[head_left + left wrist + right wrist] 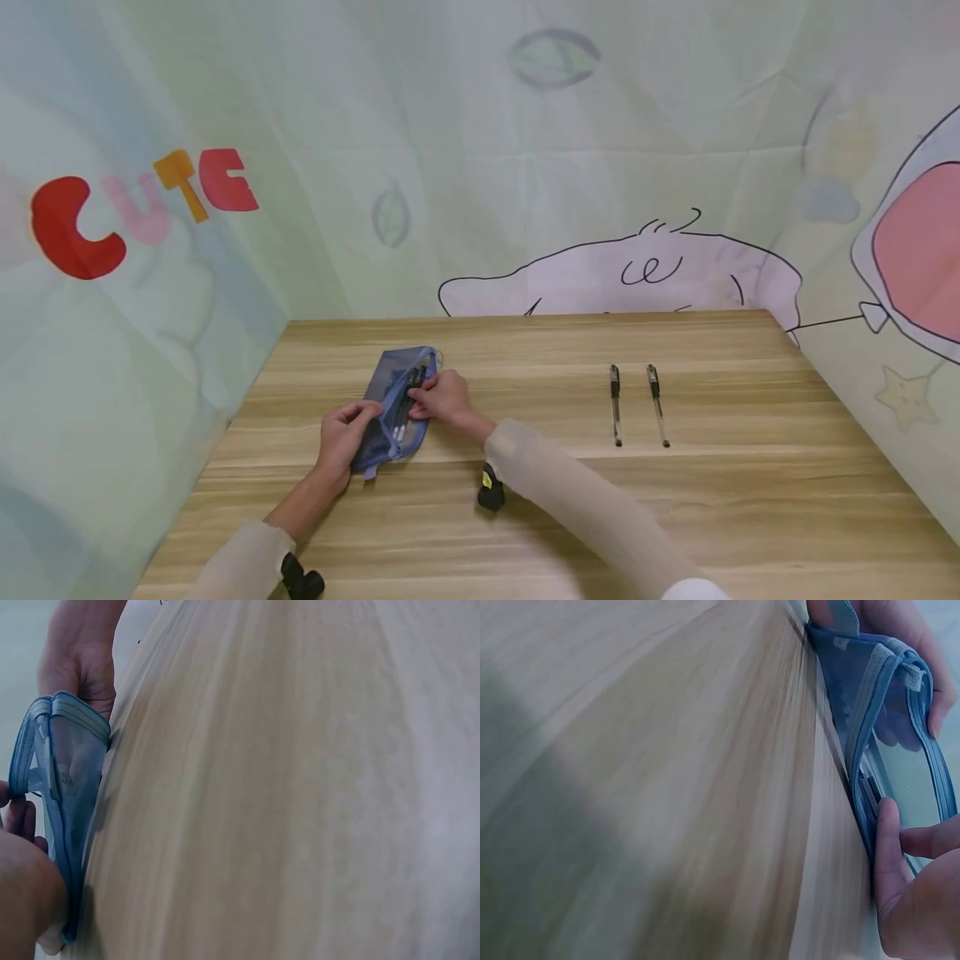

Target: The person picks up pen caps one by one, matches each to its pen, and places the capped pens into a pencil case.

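Observation:
A blue mesh zip pencil case (370, 431) lies on the left part of the wooden table, its zip mouth spread apart. Several black-capped pens (400, 429) with pale ends show inside the mouth. My left hand (345, 433) pinches the near-left side of the case, as the right wrist view also shows. At the mouth's right side, my right hand (444, 396) pinches a dark pen, thumb and finger close together (922, 877); its palm hides part of the case. Two black-capped clear pens, one (617, 408) left of the other (658, 408), lie apart to the right.
The wooden table (720, 500) ends at a printed cloth backdrop (465, 167) behind and at both sides. A black wrist-worn device (491, 490) hangs under the right sleeve, another (302, 579) by the left sleeve.

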`<action>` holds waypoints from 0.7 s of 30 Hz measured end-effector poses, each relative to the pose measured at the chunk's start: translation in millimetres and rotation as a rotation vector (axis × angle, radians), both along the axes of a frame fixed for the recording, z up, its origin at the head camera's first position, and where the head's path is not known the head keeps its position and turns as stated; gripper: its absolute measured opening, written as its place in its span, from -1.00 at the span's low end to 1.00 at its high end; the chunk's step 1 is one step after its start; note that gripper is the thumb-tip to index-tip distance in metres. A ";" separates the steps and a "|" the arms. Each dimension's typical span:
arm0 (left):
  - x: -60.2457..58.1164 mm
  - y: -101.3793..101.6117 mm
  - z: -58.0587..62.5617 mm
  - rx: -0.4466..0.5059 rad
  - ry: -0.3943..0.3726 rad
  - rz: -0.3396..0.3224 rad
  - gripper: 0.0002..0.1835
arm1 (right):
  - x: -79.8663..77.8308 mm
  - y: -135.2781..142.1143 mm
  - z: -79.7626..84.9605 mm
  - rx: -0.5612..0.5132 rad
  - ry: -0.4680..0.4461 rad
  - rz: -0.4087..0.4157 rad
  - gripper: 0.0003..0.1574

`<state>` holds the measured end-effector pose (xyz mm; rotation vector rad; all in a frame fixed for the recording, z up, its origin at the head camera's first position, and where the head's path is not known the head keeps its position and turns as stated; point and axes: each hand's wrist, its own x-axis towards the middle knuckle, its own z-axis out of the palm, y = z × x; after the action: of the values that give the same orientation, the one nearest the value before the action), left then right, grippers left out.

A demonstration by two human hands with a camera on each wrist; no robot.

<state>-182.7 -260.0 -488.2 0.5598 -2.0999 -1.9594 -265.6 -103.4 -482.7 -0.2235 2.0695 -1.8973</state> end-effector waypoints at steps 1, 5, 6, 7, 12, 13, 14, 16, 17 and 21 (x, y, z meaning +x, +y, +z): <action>-0.5 -0.6 -0.4 0.009 -0.004 -0.003 -0.83 | 0.6 -1.4 0.3 0.002 0.004 0.003 -0.85; -0.1 -1.4 -0.5 0.020 -0.005 -0.010 -0.80 | 2.9 -5.6 2.0 -0.017 -0.005 0.020 -0.84; 0.3 -1.2 -0.3 0.019 -0.001 -0.010 -0.81 | 3.3 -5.9 1.9 -0.029 -0.010 0.028 -0.83; 0.8 -0.9 -0.2 0.016 0.000 -0.010 -0.81 | 3.7 -5.6 1.3 -0.041 -0.017 0.033 -0.81; 2.4 1.3 -0.8 -0.017 0.008 -0.020 -0.85 | 6.2 4.0 0.8 -0.097 -0.074 0.093 -0.77; 2.5 1.4 -0.9 -0.030 0.005 -0.026 -0.87 | 6.6 6.4 0.9 -0.102 -0.083 0.102 -0.77; 2.4 1.5 -1.0 -0.044 0.002 -0.032 -0.89 | 7.2 8.6 1.5 -0.106 -0.091 0.111 -0.76; 2.1 1.7 -0.7 -0.075 -0.008 -0.041 -0.91 | 8.0 12.2 2.9 -0.109 -0.096 0.120 -0.75; 2.0 1.8 -0.3 -0.088 -0.011 -0.045 -0.91 | 8.0 13.2 3.6 -0.114 -0.100 0.126 -0.74; 2.1 1.9 0.6 -0.109 -0.017 -0.061 -0.89 | 8.5 13.8 3.7 -0.115 -0.099 0.143 -0.73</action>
<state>-180.6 -258.1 -487.6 0.4993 -2.2436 -1.8635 -257.1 -89.7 -478.9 -0.2909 1.8320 -1.9030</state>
